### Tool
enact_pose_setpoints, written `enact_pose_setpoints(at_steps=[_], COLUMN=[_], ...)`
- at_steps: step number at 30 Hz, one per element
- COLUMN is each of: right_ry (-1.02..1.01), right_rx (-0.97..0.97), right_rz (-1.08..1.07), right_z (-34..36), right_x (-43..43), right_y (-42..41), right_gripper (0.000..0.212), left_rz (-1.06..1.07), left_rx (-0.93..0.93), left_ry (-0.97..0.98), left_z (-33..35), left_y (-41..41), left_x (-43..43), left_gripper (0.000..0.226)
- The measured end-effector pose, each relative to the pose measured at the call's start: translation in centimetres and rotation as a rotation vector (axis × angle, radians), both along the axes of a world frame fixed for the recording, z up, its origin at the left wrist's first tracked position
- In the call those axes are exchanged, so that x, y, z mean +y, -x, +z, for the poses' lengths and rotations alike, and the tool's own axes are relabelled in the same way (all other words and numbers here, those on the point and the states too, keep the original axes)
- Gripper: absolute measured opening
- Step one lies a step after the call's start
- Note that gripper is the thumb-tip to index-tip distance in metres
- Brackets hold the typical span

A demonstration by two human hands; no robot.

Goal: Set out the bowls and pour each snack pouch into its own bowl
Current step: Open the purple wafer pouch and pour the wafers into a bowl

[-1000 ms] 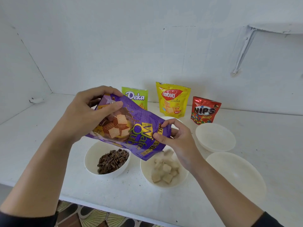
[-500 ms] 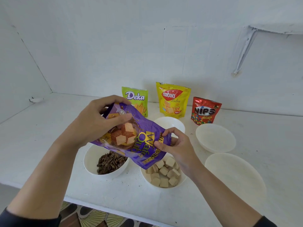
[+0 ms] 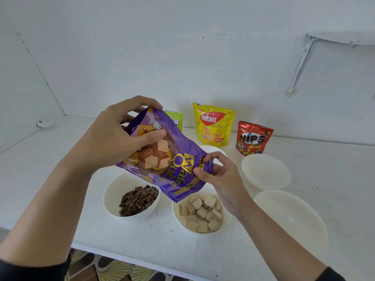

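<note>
Grip: left hand (image 3: 109, 142), right hand (image 3: 221, 177) clamped on purple pouch (image 3: 180, 159), steeper now over wafer bowl (image 3: 178, 218) (fuller).

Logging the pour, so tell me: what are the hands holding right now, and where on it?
Both hands hold the purple wafer pouch: the left hand grips its raised end, the right hand pinches its side edge lower down.

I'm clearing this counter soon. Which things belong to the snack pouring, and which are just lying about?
Job: purple wafer pouch, held by left hand and right hand; bowl of wafer cubes; bowl of sunflower seeds; three empty bowls; green Deka pouch; Nabati pouch; Nips pouch.
Lying about: wall shelf bracket; patterned floor.
</note>
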State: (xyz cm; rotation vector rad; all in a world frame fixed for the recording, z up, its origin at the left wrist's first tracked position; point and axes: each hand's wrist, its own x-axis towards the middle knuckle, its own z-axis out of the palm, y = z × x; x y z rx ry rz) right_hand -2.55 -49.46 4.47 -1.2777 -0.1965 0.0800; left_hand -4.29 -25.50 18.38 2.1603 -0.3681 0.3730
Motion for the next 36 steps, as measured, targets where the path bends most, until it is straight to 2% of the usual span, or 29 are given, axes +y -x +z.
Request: enact_pose_setpoints(at_steps=[7, 14, 20, 25, 36], right_ry=[0.044, 0.044, 0.035, 0.014, 0.092], right_rx=[0.056, 0.047, 0.011, -0.01, 0.056], right_rz=[-0.004, -0.023, -0.049, -0.067, -0.067], right_z=[-1.8, -1.1, -0.5, 0.1, -1.8], right_x=[-0.3, -0.6, -0.6, -0.7, -0.7], right_y=[0.5, 0.5, 0.3, 0.4, 1.1], right_gripper=[0.061, 0.043, 0.041, 0.042, 0.044], left_rz=[0.051, -0.027, -0.118, -0.084, -0.117], left_rx=[-0.021, -0.017, -0.023, -0.076, 0.029], left_ry=[0.04, 0.073, -0.045, 0.005, 0.056], left_z=[-2.8, -2.4, -0.5, -0.5, -2.2], left_y=[-0.4, -0.3, -0.3, -0.6, -0.7], left_x=[-0.6, -0.9, -0.6, -0.4, -1.0], left_gripper=[0.042, 0.045, 0.052, 0.047, 0.042])
